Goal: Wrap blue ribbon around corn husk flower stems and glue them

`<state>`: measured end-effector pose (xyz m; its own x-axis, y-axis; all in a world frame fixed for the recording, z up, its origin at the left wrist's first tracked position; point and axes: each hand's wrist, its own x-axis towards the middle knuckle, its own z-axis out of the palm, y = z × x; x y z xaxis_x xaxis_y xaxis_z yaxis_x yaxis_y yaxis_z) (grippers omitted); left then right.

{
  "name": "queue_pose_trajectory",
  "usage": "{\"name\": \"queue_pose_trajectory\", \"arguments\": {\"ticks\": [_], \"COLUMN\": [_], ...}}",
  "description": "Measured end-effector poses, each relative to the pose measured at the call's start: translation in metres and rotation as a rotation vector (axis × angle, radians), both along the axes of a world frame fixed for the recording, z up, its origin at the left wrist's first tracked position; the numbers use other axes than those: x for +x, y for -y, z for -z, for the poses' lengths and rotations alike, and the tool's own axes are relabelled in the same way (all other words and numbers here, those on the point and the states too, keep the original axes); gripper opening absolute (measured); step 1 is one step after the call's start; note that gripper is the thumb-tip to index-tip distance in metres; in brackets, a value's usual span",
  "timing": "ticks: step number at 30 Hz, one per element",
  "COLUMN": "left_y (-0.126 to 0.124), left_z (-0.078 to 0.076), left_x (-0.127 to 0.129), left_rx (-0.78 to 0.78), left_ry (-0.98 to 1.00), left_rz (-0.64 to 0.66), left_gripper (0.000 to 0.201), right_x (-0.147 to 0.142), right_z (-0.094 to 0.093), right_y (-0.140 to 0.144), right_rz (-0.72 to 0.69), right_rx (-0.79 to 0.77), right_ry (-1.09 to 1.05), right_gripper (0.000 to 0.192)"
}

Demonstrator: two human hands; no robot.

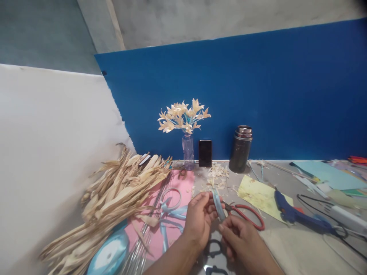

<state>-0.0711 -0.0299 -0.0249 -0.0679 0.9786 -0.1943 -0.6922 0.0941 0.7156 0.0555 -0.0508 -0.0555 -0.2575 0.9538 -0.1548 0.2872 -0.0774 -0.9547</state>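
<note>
Ribbon (218, 204), a pale blue strip, runs upright between my two hands: my left hand (199, 219) pinches its upper end with fingertips closed on it, and my right hand (239, 240) closes on the lower end just beneath. I judge the strip could slip or twist if either pinch loosens, since it looks thin and slick. Just right of my grip lie the red-handled scissors (246, 214), blades pointing at my fingers; a careless reach could nick me. Farther right, one blue glue gun (295, 214) trails a cord that might snag. Left of my grip: one ribbon spool (110, 254), one heap of dried husks (114, 194). Beyond it: one vase of flowers (186, 126), one phone (205, 153), one dark flask (241, 149).
</note>
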Motion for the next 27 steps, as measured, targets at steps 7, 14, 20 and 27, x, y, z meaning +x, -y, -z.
{"name": "queue_pose_trajectory", "arguments": {"ticks": [7, 14, 20, 27], "left_y": [-0.002, -0.004, -0.005, -0.002], "left_z": [-0.002, 0.002, 0.002, -0.002], "left_x": [-0.002, -0.005, -0.005, -0.006], "left_rx": [-0.015, -0.037, -0.055, -0.029], "left_ry": [-0.037, -0.023, -0.028, -0.128], "left_rz": [0.035, 0.039, 0.076, 0.111], "left_gripper": [0.028, 0.028, 0.028, 0.028], "right_x": [-0.001, 0.000, -0.002, 0.008], "right_z": [-0.004, -0.004, -0.002, -0.015], "right_y": [0.001, 0.000, 0.003, -0.004], "right_rz": [0.015, -0.004, -0.007, 0.076], "right_rx": [-0.013, 0.015, -0.011, 0.029], "right_ry": [-0.026, -0.025, -0.022, 0.037], "right_gripper": [0.030, 0.030, 0.027, 0.026]}}
